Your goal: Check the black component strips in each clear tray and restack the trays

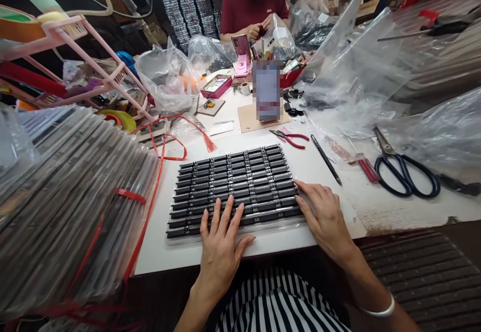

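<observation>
Rows of black strips with small silver teeth and white marks fill a clear plastic tray [233, 186] on the white table in front of me. My left hand [221, 241] lies over the tray's near edge, its fingers spread flat on the lowest strips. At the tray's right end rests my right hand [321, 216], fingers apart, with thumb and fingertips touching the edge. Neither hand grips anything that I can see. The strips' exact kind I cannot make out.
Red-handled pliers [289, 137], a black pen [326, 160] and large scissors [404, 169] lie to the right. Stacked clear trays [75, 201] tied with red string stand at left. A phone [267, 91] stands behind. Across the table sits another person [253, 8].
</observation>
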Available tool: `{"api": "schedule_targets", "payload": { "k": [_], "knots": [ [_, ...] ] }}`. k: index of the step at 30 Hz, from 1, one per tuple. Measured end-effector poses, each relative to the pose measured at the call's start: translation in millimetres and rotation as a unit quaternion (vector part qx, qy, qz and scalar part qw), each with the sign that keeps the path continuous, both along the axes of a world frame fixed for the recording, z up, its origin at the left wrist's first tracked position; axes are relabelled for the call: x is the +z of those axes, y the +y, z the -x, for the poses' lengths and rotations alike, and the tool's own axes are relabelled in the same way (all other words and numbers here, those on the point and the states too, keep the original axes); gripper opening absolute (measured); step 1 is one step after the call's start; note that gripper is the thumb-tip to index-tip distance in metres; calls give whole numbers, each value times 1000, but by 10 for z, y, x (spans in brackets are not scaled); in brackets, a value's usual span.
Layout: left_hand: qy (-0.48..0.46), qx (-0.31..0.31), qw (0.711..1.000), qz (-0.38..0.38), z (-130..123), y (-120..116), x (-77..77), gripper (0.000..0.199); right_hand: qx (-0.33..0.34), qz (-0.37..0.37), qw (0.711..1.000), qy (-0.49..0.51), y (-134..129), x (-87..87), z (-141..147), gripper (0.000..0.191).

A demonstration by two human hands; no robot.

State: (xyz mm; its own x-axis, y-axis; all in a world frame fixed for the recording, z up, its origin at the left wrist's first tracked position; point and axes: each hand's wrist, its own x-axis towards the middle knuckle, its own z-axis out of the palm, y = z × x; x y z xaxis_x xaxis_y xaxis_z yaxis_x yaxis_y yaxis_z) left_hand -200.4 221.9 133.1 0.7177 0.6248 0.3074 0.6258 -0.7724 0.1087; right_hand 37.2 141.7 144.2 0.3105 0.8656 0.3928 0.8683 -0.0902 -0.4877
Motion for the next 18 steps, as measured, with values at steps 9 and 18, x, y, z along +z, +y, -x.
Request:
{"api": "schedule_targets", "payload": {
  "k": [9,18],
  "knots": [
    [-105,14,992,69,30,16,45,56,6,-16,994,105,-37,20,-34,30],
    [-629,244,728,122,691,751,896,26,7,-40,991,124,-134,-11,-20,31]
  ]
}}
